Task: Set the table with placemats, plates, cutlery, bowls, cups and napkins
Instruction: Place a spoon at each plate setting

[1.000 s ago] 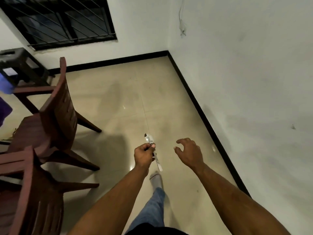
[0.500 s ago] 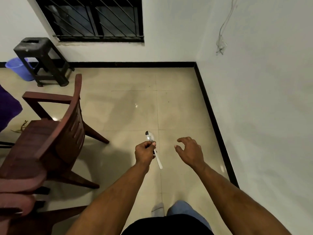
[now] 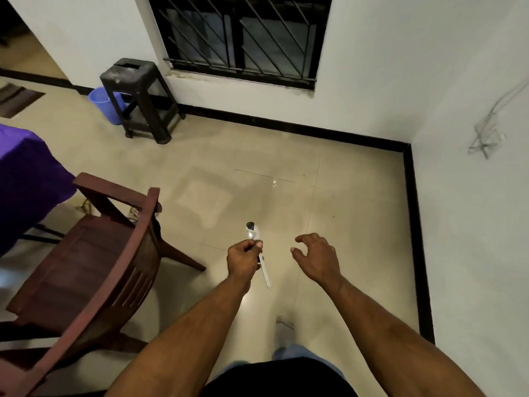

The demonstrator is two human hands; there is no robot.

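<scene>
Above the tiled floor [image 3: 257,173], the spoon [image 3: 253,232] sits in the left hand [image 3: 243,257], fingers curled round its neck; bowl pointing away past the thumb, handle trailing back below the fist; the right hand [image 3: 316,260] hangs just beside it, loosely curled, holding nothing; a wooden chair [image 3: 86,253] stands to the left, beside a purple-covered table [image 3: 25,173]; a dark stool [image 3: 140,96] and blue bucket [image 3: 106,103] stand under the barred window [image 3: 243,38].

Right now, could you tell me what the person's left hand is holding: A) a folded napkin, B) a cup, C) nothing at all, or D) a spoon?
D: the left hand grips a spoon, bowl above the fist and handle below, while the right hand holds nothing.
</scene>
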